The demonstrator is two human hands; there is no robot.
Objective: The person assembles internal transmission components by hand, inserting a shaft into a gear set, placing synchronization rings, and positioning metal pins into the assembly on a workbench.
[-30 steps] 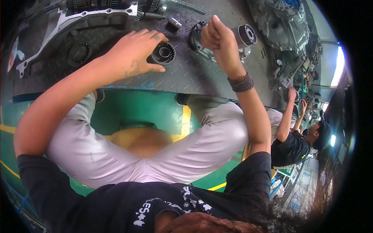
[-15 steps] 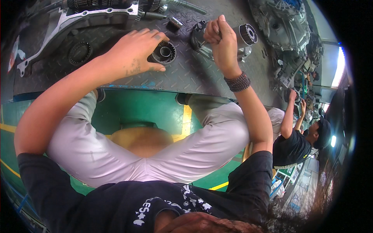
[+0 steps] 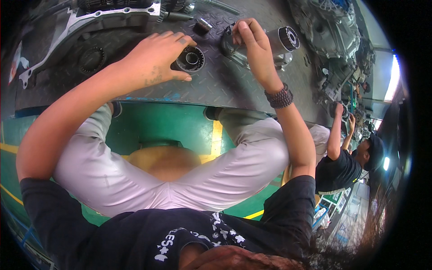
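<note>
While left hand [image 3: 157, 56] spans left side of toothed collar [image 3: 192, 58], thumb and fingers apart, right hand [image 3: 258, 47] hangs over metal housing [image 3: 241, 57], fingers bent toward thumb; cannot tell if anything pinched. Collar on dark tread-plate bench [image 3: 218, 87]; small metal sleeve [image 3: 204, 25] just beyond, thin dark ring [image 3: 92, 60] farther left.

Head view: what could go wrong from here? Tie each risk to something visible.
The small metal cylinder lies on its side, so a knock might roll it away. The left hand curves closely around the gear part, whose notched rim might nick the fingers. The dark bracelet by the right hand could snag on the grey metal housing.
</note>
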